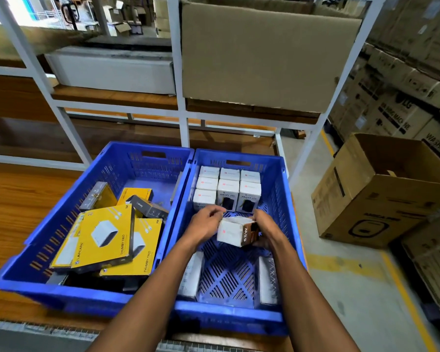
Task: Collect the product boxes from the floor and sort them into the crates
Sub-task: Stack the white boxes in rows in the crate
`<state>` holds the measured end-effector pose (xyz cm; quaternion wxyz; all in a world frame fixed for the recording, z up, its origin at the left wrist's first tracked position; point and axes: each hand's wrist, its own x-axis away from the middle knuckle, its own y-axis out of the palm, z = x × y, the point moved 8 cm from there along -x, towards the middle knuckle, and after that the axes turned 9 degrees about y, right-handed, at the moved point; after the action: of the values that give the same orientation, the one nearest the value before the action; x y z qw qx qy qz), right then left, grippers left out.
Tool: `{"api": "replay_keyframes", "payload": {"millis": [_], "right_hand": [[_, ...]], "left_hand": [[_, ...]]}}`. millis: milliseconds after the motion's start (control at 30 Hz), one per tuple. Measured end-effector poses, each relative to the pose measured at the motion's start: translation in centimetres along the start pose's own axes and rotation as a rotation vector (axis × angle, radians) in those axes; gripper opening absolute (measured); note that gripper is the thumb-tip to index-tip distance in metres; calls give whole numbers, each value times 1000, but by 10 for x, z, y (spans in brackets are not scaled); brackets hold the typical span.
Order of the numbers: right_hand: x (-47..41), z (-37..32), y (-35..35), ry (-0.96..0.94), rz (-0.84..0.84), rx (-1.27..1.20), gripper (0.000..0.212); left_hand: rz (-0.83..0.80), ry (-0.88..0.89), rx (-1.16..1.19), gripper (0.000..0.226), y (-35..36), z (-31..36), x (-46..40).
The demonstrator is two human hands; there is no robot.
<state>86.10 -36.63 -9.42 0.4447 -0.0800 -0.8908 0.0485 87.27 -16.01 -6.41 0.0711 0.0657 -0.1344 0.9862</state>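
Two blue crates are being kept side by side on a wooden bench (pixel 15 199), their inner walls touching. A white product box (pixel 235 231) with a brown side panel marked 65W is being held over the right crate (pixel 282 199), above its open lattice floor, at about 6 o'clock from the packed rows. It is being gripped between both hands: the left hand (pixel 205 222) is being curled on its left and upper edge, and the right hand (pixel 266 231) is being wrapped round its right, brown end.

In the right crate, eight upright white boxes (pixel 229 190) can be counted at the 12 o'clock end, three in each of the two far rows and two at the front, with a front-left box partly hidden by the left hand. Two more white boxes are being left lying near the 6 o'clock wall, one (pixel 192 275) at the left side and one (pixel 267 283) at the right, both partly hidden by the forearms.

In the left crate (pixel 61 293), yellow flat boxes (pixel 104 237) are being kept in a loose, overlapping heap; about four are visible, together with two grey boxes (pixel 150 205), though the exact count cannot be told.

One open cardboard carton (pixel 366 204) is standing on the floor at 3 o'clock from the crates.
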Motion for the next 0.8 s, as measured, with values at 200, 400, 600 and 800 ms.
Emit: {"api": "replay_keyframes", "payload": {"millis": [200, 400, 600, 800], "right_hand": [[6, 2, 10, 70, -205, -165, 45], [12, -1, 25, 79, -404, -263, 52], [8, -7, 24, 21, -355, -324, 65], [15, -17, 27, -94, -275, -235, 41]], "left_hand": [[-108, 91, 206, 40, 13, 20, 7], [1, 159, 161, 35, 4, 20, 3], [116, 188, -23, 13, -9, 12, -2], [136, 211, -285, 25, -8, 18, 1]]}}
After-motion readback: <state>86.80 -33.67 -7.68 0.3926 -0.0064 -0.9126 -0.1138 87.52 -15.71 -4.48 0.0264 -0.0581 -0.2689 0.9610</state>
